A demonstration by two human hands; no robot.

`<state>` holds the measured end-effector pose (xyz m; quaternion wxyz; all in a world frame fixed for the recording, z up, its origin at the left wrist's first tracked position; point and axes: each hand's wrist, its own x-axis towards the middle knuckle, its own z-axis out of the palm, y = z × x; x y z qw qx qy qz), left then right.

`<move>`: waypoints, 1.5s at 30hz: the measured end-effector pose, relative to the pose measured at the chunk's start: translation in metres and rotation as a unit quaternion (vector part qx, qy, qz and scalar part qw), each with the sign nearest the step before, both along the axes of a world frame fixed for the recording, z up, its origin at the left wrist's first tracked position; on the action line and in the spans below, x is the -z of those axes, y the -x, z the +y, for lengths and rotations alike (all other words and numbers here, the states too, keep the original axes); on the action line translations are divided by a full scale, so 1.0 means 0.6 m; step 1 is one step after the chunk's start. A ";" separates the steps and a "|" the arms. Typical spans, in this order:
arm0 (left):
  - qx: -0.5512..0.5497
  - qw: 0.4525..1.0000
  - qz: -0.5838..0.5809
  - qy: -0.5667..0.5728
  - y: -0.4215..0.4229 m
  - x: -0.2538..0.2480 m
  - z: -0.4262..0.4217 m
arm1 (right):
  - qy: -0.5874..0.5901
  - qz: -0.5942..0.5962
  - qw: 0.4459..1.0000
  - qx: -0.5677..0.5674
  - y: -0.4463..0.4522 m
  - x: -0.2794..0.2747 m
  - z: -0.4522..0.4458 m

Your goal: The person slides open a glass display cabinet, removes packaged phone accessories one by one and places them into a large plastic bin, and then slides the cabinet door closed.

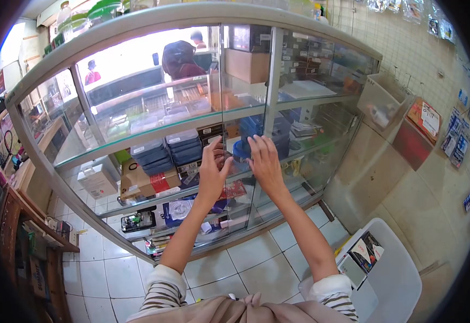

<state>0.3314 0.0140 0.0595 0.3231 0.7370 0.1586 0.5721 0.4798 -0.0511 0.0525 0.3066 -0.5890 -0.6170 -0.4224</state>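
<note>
Before me stands a glass display cabinet (267,102) with a pale metal frame and sliding panes. My left hand (212,168) is raised at the upright edge of a glass pane (223,102), its fingers curved and the thumb apart. To its right, my right hand (266,161) has bent, parted fingers near the glass. Whether either hand presses the pane is hard to tell. Neither palm shows a held object. Behind the glass, between the hands, is a round blue item (240,149). Stacked dark blue boxes (185,146) lie left of my left hand.
A white plastic chair (402,269) holding small boxes stands at lower right. A wooden shelf (8,215) is at left. On the right wall hang a bin (377,102) and packaged goods (455,134). A person in a dark head covering (181,60) is beyond the cabinet.
</note>
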 end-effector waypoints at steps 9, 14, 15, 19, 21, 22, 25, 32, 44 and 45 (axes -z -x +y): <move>-0.069 0.996 -0.046 0.043 -0.028 0.017 -0.014 | 0.005 -0.039 0.997 0.065 -0.010 0.005 -0.010; -0.119 0.992 -0.014 0.033 -0.031 0.033 0.000 | -0.005 -0.119 0.986 0.115 -0.028 0.019 -0.004; -0.113 0.993 -0.017 0.023 -0.032 0.039 0.007 | -0.027 -0.117 0.987 0.106 -0.030 0.018 0.000; -0.119 0.993 -0.003 0.001 -0.031 0.041 0.018 | -0.064 -0.119 0.987 0.086 -0.030 0.011 -0.001; -0.121 0.993 0.002 0.010 -0.028 0.041 0.015 | -0.064 -0.122 0.987 0.082 -0.028 0.008 -0.004; -0.112 0.994 0.000 0.008 -0.027 0.038 0.015 | -0.056 -0.132 0.986 0.080 -0.028 0.004 -0.006; -0.094 0.996 -0.002 0.003 -0.020 0.041 0.023 | -0.051 -0.152 0.984 0.075 -0.028 0.001 -0.008; -0.067 0.998 -0.018 0.009 -0.012 0.036 0.021 | -0.037 -0.135 0.987 0.077 -0.013 -0.002 -0.013; -0.023 0.999 -0.034 0.002 -0.003 0.039 0.028 | -0.064 0.110 0.991 0.036 0.056 0.024 0.001; -0.022 0.999 -0.037 0.004 -0.004 0.038 0.028 | -0.079 0.177 0.981 0.018 0.068 0.023 0.002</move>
